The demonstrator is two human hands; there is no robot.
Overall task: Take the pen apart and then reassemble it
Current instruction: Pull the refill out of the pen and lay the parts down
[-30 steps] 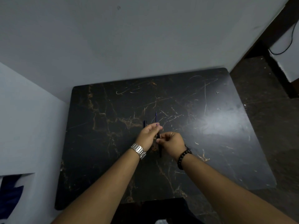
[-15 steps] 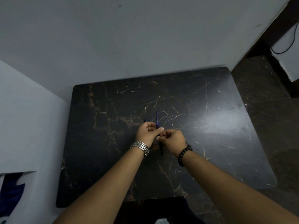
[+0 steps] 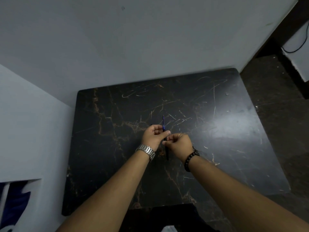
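Observation:
Both hands meet over the middle of the black marble table (image 3: 217, 148). My left hand (image 3: 153, 135), with a steel watch on the wrist, pinches a thin blue refill (image 3: 163, 122) that sticks up beyond the fingers. My right hand (image 3: 179, 142), with a bead bracelet on the wrist, grips the dark pen barrel (image 3: 166, 152), whose lower end points back toward me. The refill and barrel line up end to end; the joint between them is hidden by my fingers. A small dark pen part (image 3: 151, 125) peeks out just behind my left hand.
The table stands in a corner, with grey walls (image 3: 117, 47) behind and to the left. Dark floor (image 3: 275, 97) runs along the right side. A white unit with a black cable (image 3: 299, 47) stands at the far right.
The hands have stayed together and shifted only slightly. The left fingers have curled a little more around the blue refill; the barrel keeps its place in the right hand.

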